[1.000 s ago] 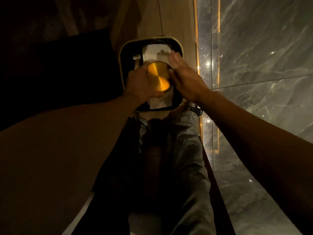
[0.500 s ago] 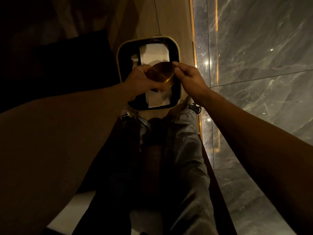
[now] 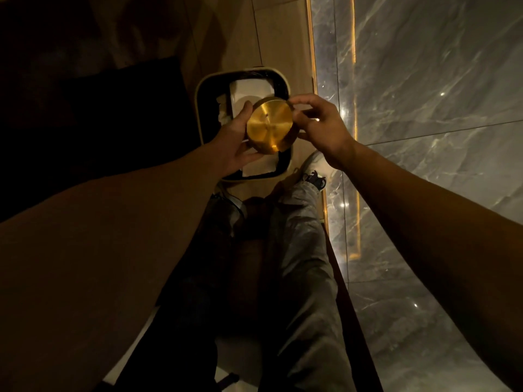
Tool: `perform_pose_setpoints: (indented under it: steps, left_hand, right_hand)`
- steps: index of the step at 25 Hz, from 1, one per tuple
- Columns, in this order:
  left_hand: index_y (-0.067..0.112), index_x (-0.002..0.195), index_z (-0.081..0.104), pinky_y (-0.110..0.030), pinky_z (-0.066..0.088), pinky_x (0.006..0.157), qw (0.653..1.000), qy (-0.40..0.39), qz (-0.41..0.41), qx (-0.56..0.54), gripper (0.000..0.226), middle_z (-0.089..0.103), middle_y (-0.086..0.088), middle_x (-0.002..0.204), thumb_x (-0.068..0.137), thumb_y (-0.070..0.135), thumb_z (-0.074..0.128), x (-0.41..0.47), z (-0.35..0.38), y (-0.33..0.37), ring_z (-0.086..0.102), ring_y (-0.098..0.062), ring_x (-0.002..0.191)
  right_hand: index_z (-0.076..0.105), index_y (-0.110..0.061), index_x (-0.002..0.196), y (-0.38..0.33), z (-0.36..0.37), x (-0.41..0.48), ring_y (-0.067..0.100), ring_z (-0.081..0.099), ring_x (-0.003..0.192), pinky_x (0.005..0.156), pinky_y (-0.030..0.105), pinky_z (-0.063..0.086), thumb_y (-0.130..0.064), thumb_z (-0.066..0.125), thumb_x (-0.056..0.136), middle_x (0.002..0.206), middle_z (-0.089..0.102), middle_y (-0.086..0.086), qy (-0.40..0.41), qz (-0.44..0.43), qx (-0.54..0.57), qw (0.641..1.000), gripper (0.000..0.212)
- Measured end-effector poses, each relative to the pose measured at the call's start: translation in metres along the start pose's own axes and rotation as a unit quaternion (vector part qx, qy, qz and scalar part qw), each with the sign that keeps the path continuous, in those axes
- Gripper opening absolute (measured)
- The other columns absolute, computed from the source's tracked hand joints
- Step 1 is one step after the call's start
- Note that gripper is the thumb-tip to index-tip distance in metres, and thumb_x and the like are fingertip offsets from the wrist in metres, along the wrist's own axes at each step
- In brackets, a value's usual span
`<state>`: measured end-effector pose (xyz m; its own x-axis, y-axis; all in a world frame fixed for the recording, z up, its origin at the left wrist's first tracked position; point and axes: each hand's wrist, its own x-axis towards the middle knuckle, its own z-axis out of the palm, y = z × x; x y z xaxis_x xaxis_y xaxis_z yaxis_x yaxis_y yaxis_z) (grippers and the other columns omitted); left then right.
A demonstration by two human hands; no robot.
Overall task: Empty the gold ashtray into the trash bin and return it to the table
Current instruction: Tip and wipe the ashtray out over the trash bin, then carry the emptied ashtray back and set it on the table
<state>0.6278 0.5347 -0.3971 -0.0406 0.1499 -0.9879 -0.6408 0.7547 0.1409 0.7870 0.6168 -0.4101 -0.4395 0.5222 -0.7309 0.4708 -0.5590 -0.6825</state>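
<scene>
The round gold ashtray [image 3: 269, 125] is held upside down over the trash bin [image 3: 201, 108], its flat brushed bottom facing me. My left hand [image 3: 236, 142] grips its left side and lower edge. My right hand [image 3: 321, 124] pinches its right rim with the fingertips. The bin is a square one with a pale rim, a dark liner and white paper [image 3: 249, 89] inside, standing on the floor just beyond my feet.
A grey marble wall [image 3: 424, 108] with lit gold strips runs along the right. Wooden floor [image 3: 271, 38] lies beyond the bin. A dark piece of furniture [image 3: 99, 123] stands to the bin's left. My legs and shoes [image 3: 312, 176] are below the bin.
The ashtray has tipped so its gold bottom faces me again and has risen slightly. My right hand moved from the top edge to pinch the right rim.
</scene>
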Motion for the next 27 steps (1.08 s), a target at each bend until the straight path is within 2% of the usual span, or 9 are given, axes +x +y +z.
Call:
perform_pose_setpoints:
  steps: [4,8,11,14,17,21,23,25,27]
  left_hand:
    - [0.034,0.124,0.052,-0.054,0.055,0.088,0.998,0.030,0.054,0.020,0.027,0.046,-0.005,0.142,0.102,0.043,0.039,-0.024,0.008,0.006,0.053,-0.030,0.121]
    - [0.031,0.122,0.053,-0.040,0.057,0.081,0.990,0.008,0.119,0.070,0.024,0.052,-0.004,0.137,0.103,0.033,0.038,-0.061,0.016,0.013,0.057,-0.027,0.118]
    - [0.027,0.135,0.051,-0.035,0.057,0.083,0.979,0.013,0.153,0.136,0.046,0.052,-0.002,0.137,0.092,0.015,0.058,-0.088,0.026,0.020,0.054,-0.024,0.124]
    - [0.025,0.145,0.040,-0.037,0.054,0.097,0.929,0.012,0.246,0.274,0.086,0.048,-0.001,0.140,0.072,0.001,0.078,-0.127,0.036,0.021,0.052,-0.020,0.126]
    - [0.025,0.151,0.027,-0.024,0.050,0.092,0.887,-0.026,0.319,0.334,0.111,0.044,0.003,0.142,0.061,0.007,0.089,-0.173,0.044,0.023,0.048,-0.013,0.124]
    - [0.018,0.151,0.029,-0.002,0.045,0.077,0.842,-0.026,0.416,0.344,0.113,0.045,0.017,0.125,0.057,0.010,0.092,-0.237,0.046,0.029,0.052,0.012,0.107]
    - [0.019,0.147,0.035,-0.010,0.051,0.082,0.832,-0.006,0.455,0.317,0.106,0.048,0.019,0.123,0.057,0.015,0.092,-0.271,0.040,0.028,0.053,0.015,0.106]
    - [0.022,0.146,0.037,-0.023,0.053,0.092,0.821,0.021,0.481,0.306,0.104,0.049,0.011,0.133,0.058,0.023,0.092,-0.302,0.031,0.026,0.052,0.001,0.116]
    - [0.022,0.145,0.036,-0.025,0.051,0.096,0.813,0.047,0.505,0.287,0.103,0.046,0.006,0.139,0.058,0.025,0.092,-0.333,0.015,0.024,0.049,-0.006,0.120]
  right_hand:
    - [0.058,-0.007,0.123,-0.011,-0.004,-0.016,0.033,0.057,0.116,0.089,0.045,0.058,-0.010,0.054,0.096,0.126,0.056,0.022,0.030,0.000,0.011,0.999,0.027]
    - [0.059,-0.005,0.123,-0.033,-0.010,-0.037,0.031,0.062,0.106,0.073,0.029,0.060,-0.010,0.053,0.097,0.115,0.059,0.019,0.072,-0.005,0.055,0.996,0.027]
    - [0.060,-0.006,0.121,-0.050,-0.017,-0.060,0.035,0.063,0.107,0.072,0.030,0.060,-0.013,0.055,0.096,0.117,0.061,0.024,0.086,-0.026,0.057,0.994,0.026]
    - [0.058,-0.010,0.122,-0.075,-0.023,-0.094,0.032,0.065,0.103,0.074,0.033,0.061,-0.018,0.056,0.096,0.115,0.062,0.025,0.107,-0.043,0.061,0.991,0.027]
    - [0.060,-0.011,0.119,-0.105,-0.032,-0.133,0.031,0.065,0.105,0.078,0.038,0.061,-0.019,0.055,0.096,0.114,0.064,0.022,0.141,-0.064,0.080,0.985,0.024]
    - [0.064,-0.004,0.117,-0.151,-0.036,-0.181,0.030,0.064,0.110,0.080,0.038,0.061,-0.016,0.056,0.097,0.115,0.065,0.019,0.166,-0.075,0.101,0.978,0.026]
    - [0.064,0.000,0.118,-0.177,-0.028,-0.208,0.025,0.066,0.106,0.078,0.035,0.061,-0.014,0.056,0.097,0.110,0.067,0.015,0.157,-0.115,0.095,0.976,0.027]
    - [0.064,-0.001,0.118,-0.203,-0.016,-0.232,0.020,0.067,0.101,0.078,0.034,0.061,-0.012,0.055,0.097,0.106,0.068,0.012,0.144,-0.161,0.092,0.972,0.025]
    - [0.062,-0.006,0.120,-0.228,0.001,-0.256,0.021,0.067,0.103,0.082,0.037,0.061,-0.012,0.056,0.097,0.109,0.068,0.012,0.127,-0.203,0.065,0.969,0.025]
